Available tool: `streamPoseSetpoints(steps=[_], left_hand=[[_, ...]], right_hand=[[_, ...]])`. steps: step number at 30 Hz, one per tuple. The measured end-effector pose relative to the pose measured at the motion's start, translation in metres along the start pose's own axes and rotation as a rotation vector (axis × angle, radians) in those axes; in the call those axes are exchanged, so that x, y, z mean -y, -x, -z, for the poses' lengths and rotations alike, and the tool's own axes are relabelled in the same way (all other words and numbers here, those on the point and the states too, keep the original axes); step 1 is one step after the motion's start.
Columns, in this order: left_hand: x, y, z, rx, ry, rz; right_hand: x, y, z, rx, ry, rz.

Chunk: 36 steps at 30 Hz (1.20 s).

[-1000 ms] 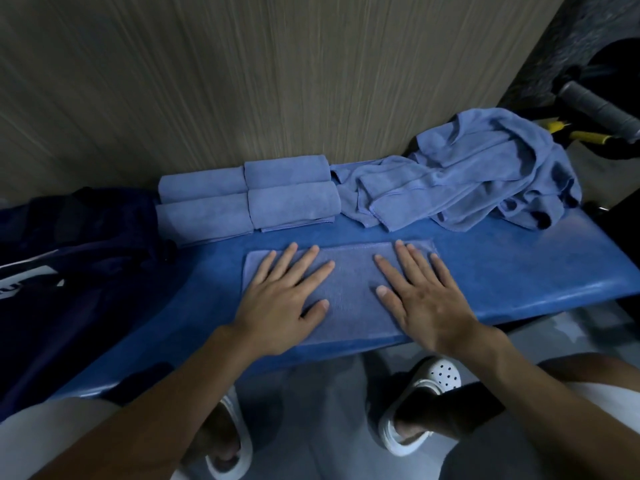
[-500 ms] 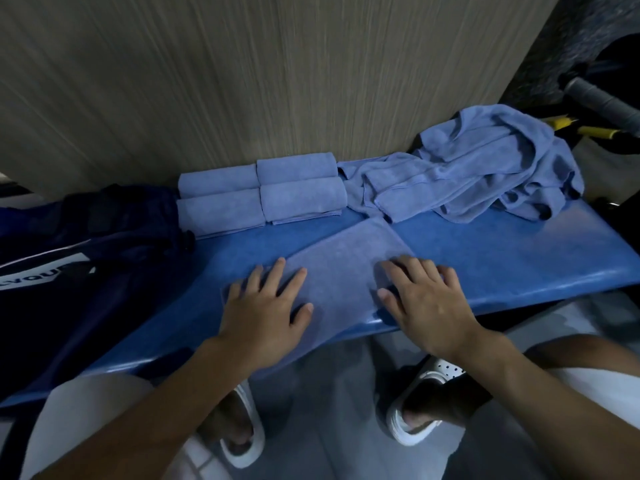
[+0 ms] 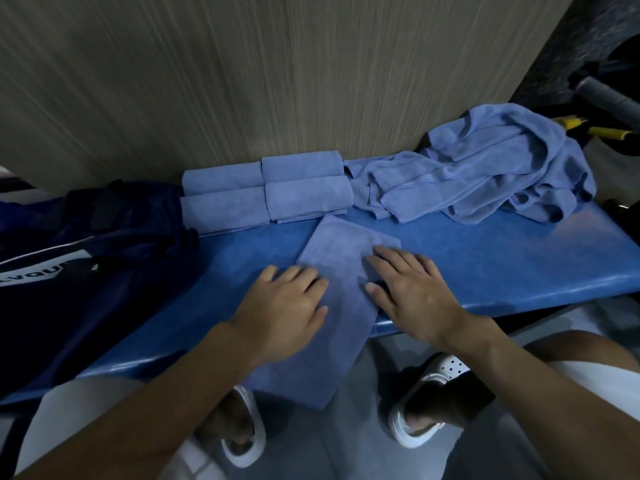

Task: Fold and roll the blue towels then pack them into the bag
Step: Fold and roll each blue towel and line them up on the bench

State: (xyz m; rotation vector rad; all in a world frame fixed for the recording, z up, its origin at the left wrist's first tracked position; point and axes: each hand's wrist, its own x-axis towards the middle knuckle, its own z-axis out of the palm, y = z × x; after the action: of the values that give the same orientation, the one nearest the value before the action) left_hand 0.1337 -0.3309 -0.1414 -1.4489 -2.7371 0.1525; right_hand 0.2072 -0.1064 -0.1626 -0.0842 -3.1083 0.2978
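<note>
A folded blue towel (image 3: 341, 271) lies as a long strip across the blue bench (image 3: 502, 258), its near end hanging over the front edge. My left hand (image 3: 287, 303) rests flat on the strip's left side. My right hand (image 3: 412, 289) presses flat on its right side, thumb on the cloth. Several rolled blue towels (image 3: 266, 195) sit in two rows against the wall. A heap of loose blue towels (image 3: 491, 168) lies at the back right. The dark navy bag (image 3: 86, 258) lies on the bench's left end.
A wood-grain wall (image 3: 277, 71) stands right behind the bench. Dark equipment with a grey handle (image 3: 606, 98) and yellow parts (image 3: 595, 129) sits at the far right. My legs and white sandals (image 3: 422, 410) are below the bench's front edge.
The folded towel has been turned from lying sideways along the bench to pointing away from me, its near end now over the edge. Both hands turned with it and stayed flat.
</note>
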Motion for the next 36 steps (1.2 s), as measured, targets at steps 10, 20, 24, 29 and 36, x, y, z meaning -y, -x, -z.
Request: streamPoseSetpoints(steps=[10,20,24,29,36], left_hand=[[0.024,-0.007,-0.003,-0.094,0.186,0.161],[0.059,-0.025,-0.024,-0.108,0.555,0.635],[0.064,-0.032,-0.025,-0.111,0.745,0.683],[0.072,-0.039,-0.019,-0.126,0.962,0.754],[0.073,-0.037,-0.004,-0.124,1.225,0.832]], right_hand=[[0.006,-0.023,-0.006,0.047,-0.06,0.077],[0.011,-0.054,-0.003,-0.064,-0.137,-0.17],[0.009,-0.066,-0.001,0.005,-0.249,-0.276],[0.016,-0.075,0.007,0.079,-0.397,-0.295],[0.017,-0.073,0.021,0.144,-0.913,-0.307]])
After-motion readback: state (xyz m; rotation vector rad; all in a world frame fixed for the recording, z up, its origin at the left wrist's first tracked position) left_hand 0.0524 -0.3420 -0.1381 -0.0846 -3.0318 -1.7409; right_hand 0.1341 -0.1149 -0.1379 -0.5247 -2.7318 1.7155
